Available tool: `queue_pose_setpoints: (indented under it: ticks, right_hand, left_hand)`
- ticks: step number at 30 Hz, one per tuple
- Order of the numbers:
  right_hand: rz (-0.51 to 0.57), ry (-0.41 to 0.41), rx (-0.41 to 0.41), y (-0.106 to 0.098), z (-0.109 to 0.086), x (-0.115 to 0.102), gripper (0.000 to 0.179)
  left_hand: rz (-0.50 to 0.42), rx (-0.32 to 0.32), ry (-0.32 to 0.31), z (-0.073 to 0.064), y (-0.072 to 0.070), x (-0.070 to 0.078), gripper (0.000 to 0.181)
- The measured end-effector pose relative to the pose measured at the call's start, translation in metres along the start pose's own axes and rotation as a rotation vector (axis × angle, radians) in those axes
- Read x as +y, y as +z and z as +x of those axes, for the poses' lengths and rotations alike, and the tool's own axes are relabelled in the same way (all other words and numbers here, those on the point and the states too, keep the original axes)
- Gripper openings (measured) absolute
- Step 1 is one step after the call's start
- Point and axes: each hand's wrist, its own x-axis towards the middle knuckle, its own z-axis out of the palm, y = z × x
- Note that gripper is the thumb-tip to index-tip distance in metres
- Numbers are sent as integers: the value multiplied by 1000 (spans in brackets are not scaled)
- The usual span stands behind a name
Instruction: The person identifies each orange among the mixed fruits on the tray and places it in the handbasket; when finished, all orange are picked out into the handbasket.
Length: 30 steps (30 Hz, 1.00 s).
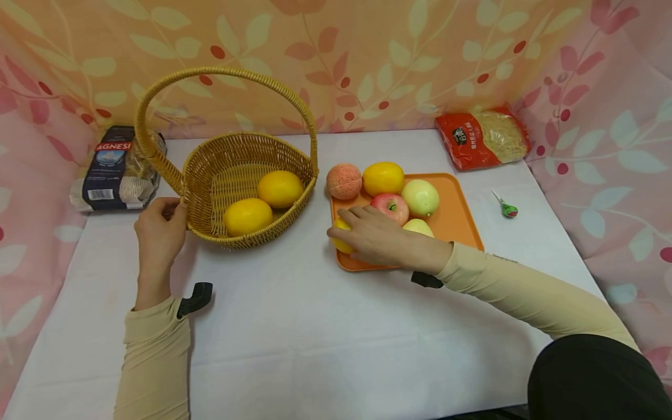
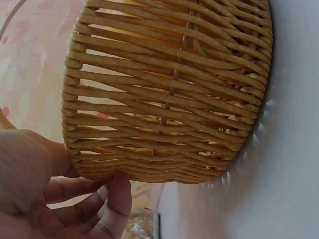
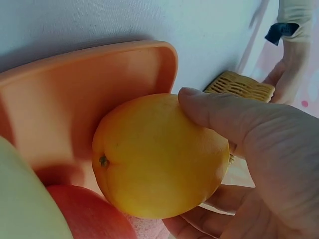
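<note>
At the left, my left hand (image 1: 161, 230) pinches the rim of a woven wicker basket (image 1: 252, 236) between thumb and fingers, by the foot of its tall handle. Two yellow oval fruits (image 1: 248, 217) lie inside the basket. My right hand (image 1: 374, 234) grips another smooth yellow oval fruit (image 3: 159, 154) at the near left corner of an orange tray (image 1: 457, 210). The thumb lies across its top side, with fingers curled beneath. Around it on the tray are a red apple (image 1: 391, 207), pale green fruits (image 1: 420, 197), a yellow fruit (image 1: 384, 178) and a round pinkish-orange fruit (image 1: 344, 181).
A dark-labelled pasta bag (image 1: 112, 169) stands behind my left hand. At the back right lies a red food packet (image 1: 480, 140), with a green-wrapped lollipop (image 1: 508, 209) nearer. Floral cloth (image 1: 346, 64) closes off the back and sides of the white table (image 1: 294, 326).
</note>
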Motion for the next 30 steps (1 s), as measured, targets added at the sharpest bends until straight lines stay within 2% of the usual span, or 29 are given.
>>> queue_pose_setpoints:
  ticks: [4, 8, 15, 24, 30]
  right_hand:
    - [-21, -10, 31, 2, 0, -1, 36]
    - [-31, -17, 30, 1, 0, -1, 39]
    - [-28, -30, 44, 0, -1, -1, 35]
    - [-21, 2, -33, -4, -1, 1, 41]
    - [53, 26, 31, -11, 1, 4, 40]
  left_hand:
    - [-3, 2, 2, 0, 0, 0, 36]
    - [-3, 4, 8, -1, 0, 1, 36]
    - [0, 7, 10, -1, 0, 1, 37]
    - [-8, 11, 16, -1, 1, -1, 36]
    - [-4, 10, 26, 0, 0, -1, 37]
